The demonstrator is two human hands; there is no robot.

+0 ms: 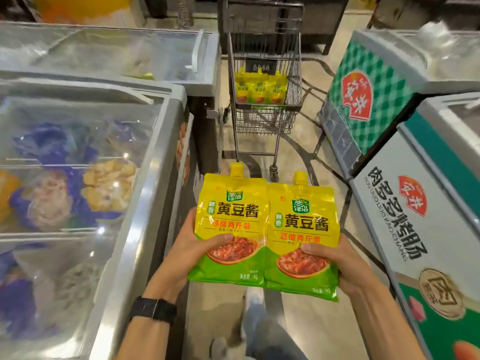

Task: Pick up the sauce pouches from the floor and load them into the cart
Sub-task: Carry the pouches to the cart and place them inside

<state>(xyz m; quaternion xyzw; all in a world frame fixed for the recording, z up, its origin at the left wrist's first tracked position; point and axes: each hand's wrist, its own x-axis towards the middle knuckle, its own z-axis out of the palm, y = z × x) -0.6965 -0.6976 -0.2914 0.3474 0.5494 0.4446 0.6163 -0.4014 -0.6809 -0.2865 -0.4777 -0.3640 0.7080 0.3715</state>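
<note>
1. Left hand (pixel 191 245): it grips the left pouch (pixel 231 219) at the lower left edge. The fingers (pixel 194 216) curl round behind the pack. The thumb (pixel 222 239) presses on the printed front, just above the picture of the sauce bowl. A black wristband (pixel 153 311) sits on this wrist.

2. Right hand (pixel 337 261): it grips the right pouch (pixel 304 229) at the lower right edge. The thumb (pixel 310 248) lies across the front. The remaining fingers are behind the pack and cannot be seen.

3. Pouch position: both pouches are yellow with a green base and a yellow spout cap at the top. They are held upright, fronts toward the camera, side by side with their inner edges touching. Both are off the floor (pixel 301 323), above the person's legs.

4. Cart (pixel 294 81): the wire cart stands straight ahead in the aisle, well apart from the hands. The upper basket contains a row of loaded pouches (pixel 259 89) of the same type, standing upright against the near wall.

5. Surroundings: a glass-topped chest freezer (pixel 155 162) borders the aisle on the left, with bagged goods visible under the lid. A freezer cabinet (pixel 405 219) with printed panels borders the aisle on the right.
</note>
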